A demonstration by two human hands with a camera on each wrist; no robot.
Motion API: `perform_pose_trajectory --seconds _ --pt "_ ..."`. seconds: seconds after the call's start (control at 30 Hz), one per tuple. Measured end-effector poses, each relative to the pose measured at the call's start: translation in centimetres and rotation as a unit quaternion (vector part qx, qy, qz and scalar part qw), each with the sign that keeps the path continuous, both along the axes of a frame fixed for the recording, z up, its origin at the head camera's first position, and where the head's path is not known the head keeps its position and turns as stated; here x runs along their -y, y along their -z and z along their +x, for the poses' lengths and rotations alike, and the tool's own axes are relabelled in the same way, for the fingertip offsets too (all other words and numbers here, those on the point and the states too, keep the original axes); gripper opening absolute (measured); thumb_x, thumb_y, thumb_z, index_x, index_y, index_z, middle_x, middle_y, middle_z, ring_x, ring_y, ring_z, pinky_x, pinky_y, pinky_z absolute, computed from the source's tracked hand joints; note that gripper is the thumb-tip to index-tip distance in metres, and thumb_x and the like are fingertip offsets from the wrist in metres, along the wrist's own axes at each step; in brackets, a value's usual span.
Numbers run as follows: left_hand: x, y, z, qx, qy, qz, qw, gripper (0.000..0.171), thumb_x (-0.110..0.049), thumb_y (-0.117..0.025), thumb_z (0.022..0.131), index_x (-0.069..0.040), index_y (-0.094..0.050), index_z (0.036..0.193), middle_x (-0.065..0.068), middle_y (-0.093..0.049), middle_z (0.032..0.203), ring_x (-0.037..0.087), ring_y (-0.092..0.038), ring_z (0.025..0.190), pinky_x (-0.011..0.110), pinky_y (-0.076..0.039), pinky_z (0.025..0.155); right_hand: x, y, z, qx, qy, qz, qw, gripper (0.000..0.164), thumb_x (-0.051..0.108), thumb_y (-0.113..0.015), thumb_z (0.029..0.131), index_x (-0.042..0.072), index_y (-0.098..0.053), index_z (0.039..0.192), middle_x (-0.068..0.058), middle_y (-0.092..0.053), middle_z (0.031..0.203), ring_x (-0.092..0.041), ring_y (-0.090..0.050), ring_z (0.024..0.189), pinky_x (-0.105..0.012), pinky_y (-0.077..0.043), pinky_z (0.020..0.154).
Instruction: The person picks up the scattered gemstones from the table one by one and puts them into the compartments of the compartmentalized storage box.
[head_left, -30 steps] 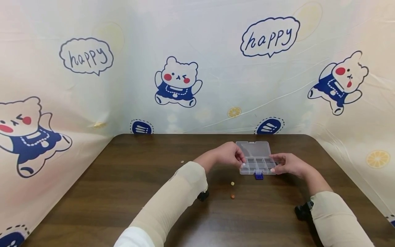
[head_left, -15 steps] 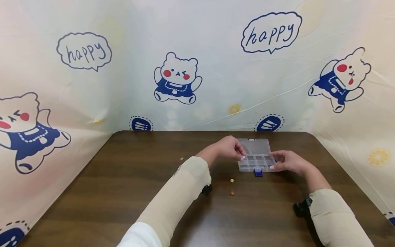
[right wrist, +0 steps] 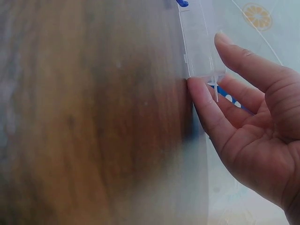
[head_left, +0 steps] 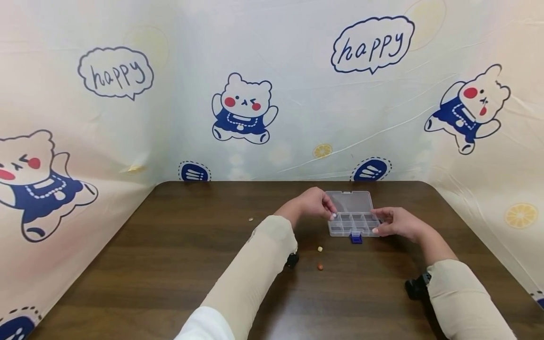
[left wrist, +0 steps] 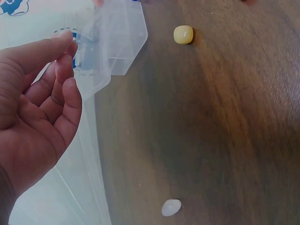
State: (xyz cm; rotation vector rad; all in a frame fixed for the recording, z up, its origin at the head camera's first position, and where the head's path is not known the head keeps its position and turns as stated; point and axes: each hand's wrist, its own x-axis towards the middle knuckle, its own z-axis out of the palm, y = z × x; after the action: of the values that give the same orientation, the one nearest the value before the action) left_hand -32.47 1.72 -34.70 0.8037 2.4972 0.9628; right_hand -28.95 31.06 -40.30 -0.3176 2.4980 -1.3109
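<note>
A clear plastic compartment box (head_left: pixel 343 234) lies on the table with its lid (head_left: pixel 349 202) folded back and a blue latch (head_left: pixel 356 239) at the front. My left hand (head_left: pixel 312 203) is over the box's left side, thumb and fingertips pinched together with a small white bead showing at their tips. From the left wrist view the pinched spot is mostly hidden behind the thumb. On the other side, my right hand (head_left: pixel 401 223) holds the box's right end between thumb and fingers; the clear box end (right wrist: pixel 199 42) shows there in the right wrist view.
In front of the box lie a yellow bead (head_left: pixel 320 249) and an orange-brown bead (head_left: pixel 320 267). Further left is a whitish bead (head_left: pixel 250 219). A printed cloth (head_left: pixel 297 108) hangs behind the brown wooden table (head_left: pixel 191 264).
The left hand has drawn slightly back and left from the box's front left part towards its rear left corner, still pinched. The right hand keeps its hold on the box.
</note>
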Motion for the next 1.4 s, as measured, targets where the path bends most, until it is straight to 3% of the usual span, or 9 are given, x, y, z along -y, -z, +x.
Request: perform_pose_trajectory --seconds 0.23,0.67,1.1,1.4 --pt "-0.4 0.7 -0.3 0.009 -0.019 -0.004 0.9998 0.004 -0.01 -0.078 0.083 -0.012 -0.077 0.087 -0.001 -0.067 0.08 0.013 -0.056 0.073 0.024 -0.049 0.065 0.0 0.0 -0.2 -0.003 -0.002 0.0 1.0 0.078 0.016 -0.081 0.08 -0.009 -0.04 0.142 -0.037 -0.04 0.14 -0.025 -0.062 0.089 -0.035 -0.056 0.078" --pt "-1.4 2.3 0.3 0.071 -0.069 0.053 0.9936 0.006 -0.011 -0.079 0.082 -0.012 -0.077 0.088 -0.002 -0.069 0.08 0.012 -0.054 0.07 0.024 -0.048 0.062 -0.1 -0.1 -0.1 -0.005 -0.002 -0.005 1.0 0.077 0.014 -0.08 0.081 -0.01 -0.04 0.141 -0.038 -0.039 0.139 -0.025 -0.063 0.09 -0.035 -0.056 0.078" --pt "-1.1 3.6 0.4 0.073 -0.091 0.047 0.9921 0.012 -0.01 -0.08 0.08 -0.013 -0.079 0.092 -0.006 -0.069 0.081 0.011 -0.052 0.063 0.023 -0.048 0.06 0.0 -0.2 0.1 -0.026 -0.01 0.025 0.999 0.075 0.018 -0.08 0.082 -0.009 -0.042 0.141 -0.036 -0.043 0.138 -0.027 -0.057 0.096 -0.032 -0.054 0.08" --pt "-0.5 3.6 0.5 0.077 -0.087 0.066 0.991 0.013 -0.012 -0.081 0.08 -0.013 -0.079 0.093 -0.004 -0.069 0.082 0.012 -0.053 0.066 0.025 -0.05 0.063 0.0 -0.1 0.1 -0.009 -0.004 0.004 1.0 0.076 0.016 -0.08 0.081 -0.009 -0.041 0.141 -0.037 -0.041 0.139 -0.026 -0.06 0.093 -0.034 -0.056 0.079"
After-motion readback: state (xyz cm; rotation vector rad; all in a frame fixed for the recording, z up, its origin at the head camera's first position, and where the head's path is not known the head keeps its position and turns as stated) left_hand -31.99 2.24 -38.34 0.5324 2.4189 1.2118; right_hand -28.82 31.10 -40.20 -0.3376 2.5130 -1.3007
